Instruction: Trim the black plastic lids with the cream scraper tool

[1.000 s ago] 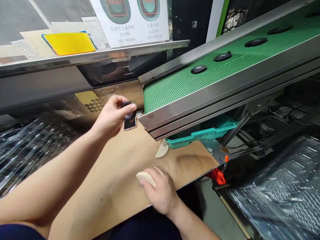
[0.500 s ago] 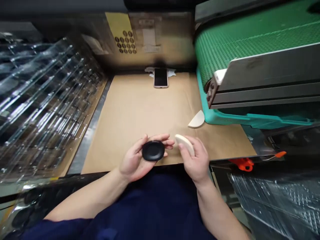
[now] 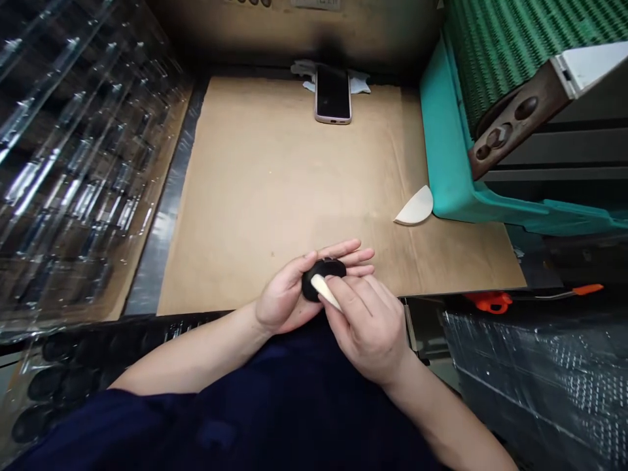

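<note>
My left hand (image 3: 289,294) cradles a round black compact-like dish (image 3: 336,267) on its palm, the thumb against the rim and the other fingers stretched out beneath. In my right hand (image 3: 370,320) is a cream-white sponge pad (image 3: 326,292), pinched between thumb and fingers. The pad's tip rests against the top face of the black dish, and the fingers hide part of both. To the right, a second white half-round sponge (image 3: 416,207) lies on the brown cardboard sheet (image 3: 284,176), beside the teal bin.
A phone (image 3: 333,95) lies on white tissue at the back. The teal bin (image 3: 446,144) stands under a green conveyor belt (image 3: 520,52) at right. Clear plastic trays (image 3: 88,131) are stacked at left. An orange-handled tool (image 3: 493,301) sits by the right front edge.
My right hand has moved left and brought the sponge onto the black dish. My left hand has shifted slightly right and up with the dish. The view has tilted down.
</note>
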A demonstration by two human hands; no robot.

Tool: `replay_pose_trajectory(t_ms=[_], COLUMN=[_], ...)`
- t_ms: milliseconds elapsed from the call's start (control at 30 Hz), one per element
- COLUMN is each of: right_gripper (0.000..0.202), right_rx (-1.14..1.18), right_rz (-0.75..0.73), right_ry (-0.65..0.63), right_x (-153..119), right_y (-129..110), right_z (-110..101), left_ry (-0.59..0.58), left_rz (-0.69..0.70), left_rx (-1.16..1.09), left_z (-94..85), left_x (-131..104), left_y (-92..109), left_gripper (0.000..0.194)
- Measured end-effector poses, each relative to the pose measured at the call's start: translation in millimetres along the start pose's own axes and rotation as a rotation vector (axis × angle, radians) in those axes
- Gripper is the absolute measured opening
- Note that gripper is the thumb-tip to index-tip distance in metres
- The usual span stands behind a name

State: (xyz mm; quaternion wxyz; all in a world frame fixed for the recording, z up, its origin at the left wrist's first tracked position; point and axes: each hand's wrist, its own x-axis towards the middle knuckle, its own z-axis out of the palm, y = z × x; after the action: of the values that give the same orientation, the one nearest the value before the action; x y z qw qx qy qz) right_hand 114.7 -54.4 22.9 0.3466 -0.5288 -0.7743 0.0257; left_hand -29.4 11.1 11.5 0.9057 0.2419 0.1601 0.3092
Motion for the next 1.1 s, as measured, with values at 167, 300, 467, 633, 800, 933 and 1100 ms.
replay_pose_trajectory(t_ms=[167,300,467,633,800,933,1100], right_gripper=[0.022,0.019,0.019,0.02,0.019,0.019,0.02], right_rx=[-0.121,-0.097,-0.007,0.098,0.138,0.163,0.161], right_rz=[0.026,0.017,0.024,0.122,0.102,0.055,0.074], right_ry=[-0.029,-0.104,-0.04,-0.063,0.009,-0.032,0.039], right_x=[2.1,1.0,4.5,0.3,-1.5,2.4,5.9], right_y=[3.1,-5.3,-4.3,-5.4,-14.7,-15.6,-12.4], right_z=[-7.8,-11.1,-4.6,-1.7,7.1,10.3,6.9], left_ry=[-0.004,-0.002,-0.021,0.001,0.038,0.088,0.075], left_rz=[0.03,0.051,0.068,0.1,0.168,0.166,0.162], left_rx=[-0.032,-0.04,-0.042,-0.057,0.025,0.023,0.039], left_z=[0.3,-0.8,-2.5,0.5,4.1,5.1,4.4], left_x=[0.4,-0.3,-1.4,-1.1,-2.9,-3.8,-3.0], left_y=[1.1,1.2,-2.1,-1.7,-2.0,-1.7,-1.4], left_gripper=[0.05,0.051,0.055,0.05,0.051,0.068,0.07])
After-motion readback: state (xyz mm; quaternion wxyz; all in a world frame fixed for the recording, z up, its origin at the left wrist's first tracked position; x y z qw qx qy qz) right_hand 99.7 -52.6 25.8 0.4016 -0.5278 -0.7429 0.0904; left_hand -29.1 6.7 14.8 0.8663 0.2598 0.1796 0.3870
